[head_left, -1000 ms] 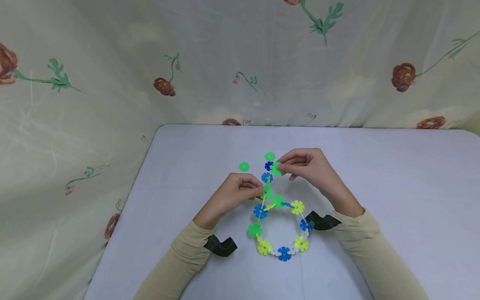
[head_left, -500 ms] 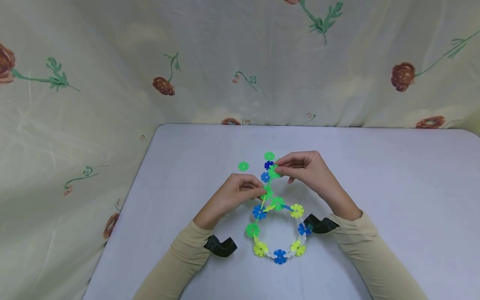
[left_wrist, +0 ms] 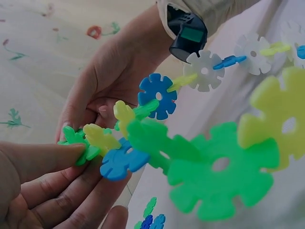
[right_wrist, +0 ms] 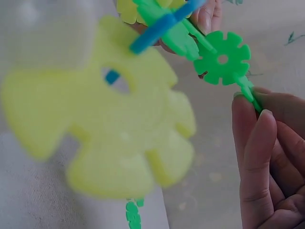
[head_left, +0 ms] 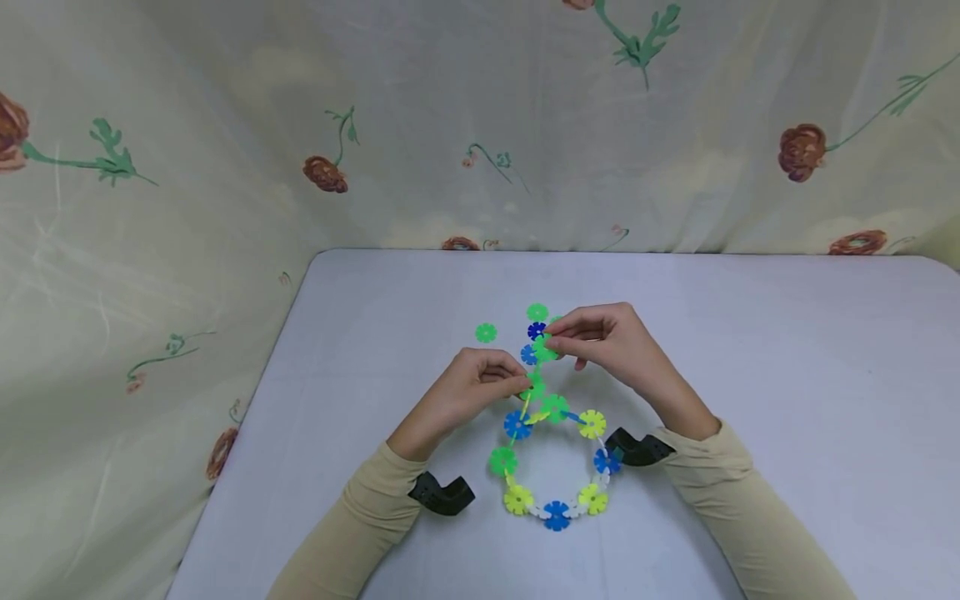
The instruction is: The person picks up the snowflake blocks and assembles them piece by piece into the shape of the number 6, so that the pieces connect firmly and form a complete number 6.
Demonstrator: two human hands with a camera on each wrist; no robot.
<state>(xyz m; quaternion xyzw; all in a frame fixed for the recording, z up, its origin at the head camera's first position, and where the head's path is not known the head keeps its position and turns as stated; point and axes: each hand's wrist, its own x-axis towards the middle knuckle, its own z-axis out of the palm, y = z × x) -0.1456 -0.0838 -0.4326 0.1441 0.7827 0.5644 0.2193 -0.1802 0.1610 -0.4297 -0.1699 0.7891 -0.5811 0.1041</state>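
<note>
A ring of notched snowflake discs [head_left: 557, 517] in blue, yellow, white and green hangs or lies below my hands, with a short chain rising from its upper left. My left hand [head_left: 480, 387] pinches a green disc [left_wrist: 78, 149] of that chain between thumb and fingers. In my right hand [head_left: 607, 342] is another green disc [head_left: 545, 347], pinched between thumb and fingertips. The right wrist view shows this disc edge-on, meeting the rim of a green disc [right_wrist: 222, 58] of the chain. How deep their slots engage I cannot tell.
Loose on the white table [head_left: 360, 317] beyond my hands lie a green disc [head_left: 486, 333], another green disc [head_left: 537, 312], a dark blue disc [head_left: 536, 331] and a lighter blue disc [head_left: 528, 355]. A flowered curtain [head_left: 405, 125] stands behind the table.
My right hand has moved slightly left and down, bringing its green disc toward the chain. The lower ring has swung a little left and down. My left hand has stayed nearly still.
</note>
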